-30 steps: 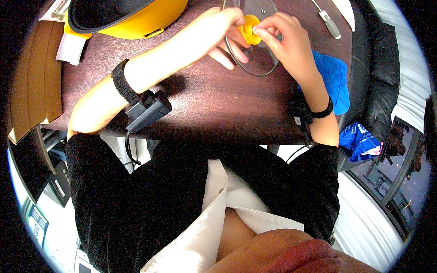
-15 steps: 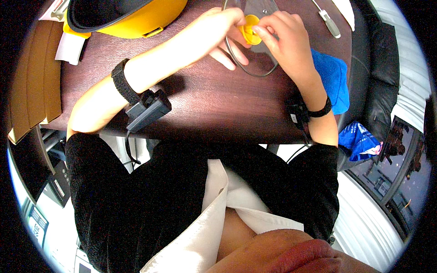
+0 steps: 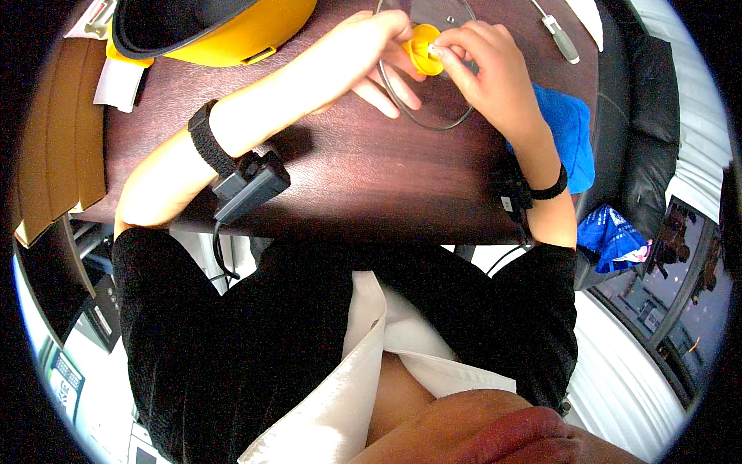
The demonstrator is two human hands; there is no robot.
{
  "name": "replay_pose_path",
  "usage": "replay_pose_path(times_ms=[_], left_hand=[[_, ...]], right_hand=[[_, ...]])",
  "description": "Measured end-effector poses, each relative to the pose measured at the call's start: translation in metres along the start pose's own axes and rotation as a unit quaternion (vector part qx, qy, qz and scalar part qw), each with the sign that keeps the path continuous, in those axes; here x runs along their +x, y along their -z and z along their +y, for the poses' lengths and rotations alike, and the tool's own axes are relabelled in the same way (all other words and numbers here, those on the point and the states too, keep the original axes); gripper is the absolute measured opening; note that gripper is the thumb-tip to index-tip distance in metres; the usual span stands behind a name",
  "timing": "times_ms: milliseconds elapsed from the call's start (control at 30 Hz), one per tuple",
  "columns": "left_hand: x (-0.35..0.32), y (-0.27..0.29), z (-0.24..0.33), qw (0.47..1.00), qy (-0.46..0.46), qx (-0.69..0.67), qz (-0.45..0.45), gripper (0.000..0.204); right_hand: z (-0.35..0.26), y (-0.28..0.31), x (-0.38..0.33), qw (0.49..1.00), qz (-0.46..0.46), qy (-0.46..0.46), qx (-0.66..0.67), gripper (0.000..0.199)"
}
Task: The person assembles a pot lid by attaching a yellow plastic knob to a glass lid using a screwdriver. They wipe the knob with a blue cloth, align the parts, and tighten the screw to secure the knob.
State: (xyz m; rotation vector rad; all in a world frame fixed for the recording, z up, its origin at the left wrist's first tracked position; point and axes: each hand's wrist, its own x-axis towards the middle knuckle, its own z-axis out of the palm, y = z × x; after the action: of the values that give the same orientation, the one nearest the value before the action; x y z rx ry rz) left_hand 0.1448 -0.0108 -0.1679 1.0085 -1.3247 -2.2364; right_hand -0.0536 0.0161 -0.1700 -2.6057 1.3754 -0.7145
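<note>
Little has shifted since the earlier frames: both hands stay bunched over the same spot at the far edge of the dark worktop (image 3: 348, 178), the fingers only slightly rearranged. The left hand (image 3: 369, 48) has thumb and forefinger closed on the small yellow knob (image 3: 423, 56), its other fingers spread loosely below, seemingly steadying the part. The right hand (image 3: 485, 63) pinches at the knob's centre with curled fingertips, apparently working something small there. The knob sits above a clear glass lid (image 3: 433, 116) lying flat on the worktop. A yellow cooker pot (image 3: 232, 31) stands to the left; a blue cloth (image 3: 572, 139) lies by the right wrist.
</note>
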Motion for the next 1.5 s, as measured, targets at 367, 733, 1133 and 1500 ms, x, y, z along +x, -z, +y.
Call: replay_pose_path(times_ms=[367, 733, 1133, 1500], left_hand=[[0.001, 0.001, -0.002, 1.000, -0.001, -0.017, -0.009, 0.053], [0.011, 0.011, -0.001, 0.991, 0.034, -0.120, -0.038, 0.050], [0.008, 0.011, 0.000, 0.995, 0.031, -0.086, -0.051, 0.053], [0.012, 0.014, -0.005, 0.988, 0.013, -0.125, -0.092, 0.054]], right_hand=[[-0.002, -0.003, 0.002, 0.999, 0.015, -0.007, -0.033, 0.014], [0.005, 0.000, 0.001, 1.000, 0.010, -0.012, 0.007, 0.011], [0.004, -0.001, 0.001, 1.000, 0.006, -0.011, 0.008, 0.012], [0.000, 0.001, 0.002, 1.000, 0.008, 0.006, -0.023, 0.010]])
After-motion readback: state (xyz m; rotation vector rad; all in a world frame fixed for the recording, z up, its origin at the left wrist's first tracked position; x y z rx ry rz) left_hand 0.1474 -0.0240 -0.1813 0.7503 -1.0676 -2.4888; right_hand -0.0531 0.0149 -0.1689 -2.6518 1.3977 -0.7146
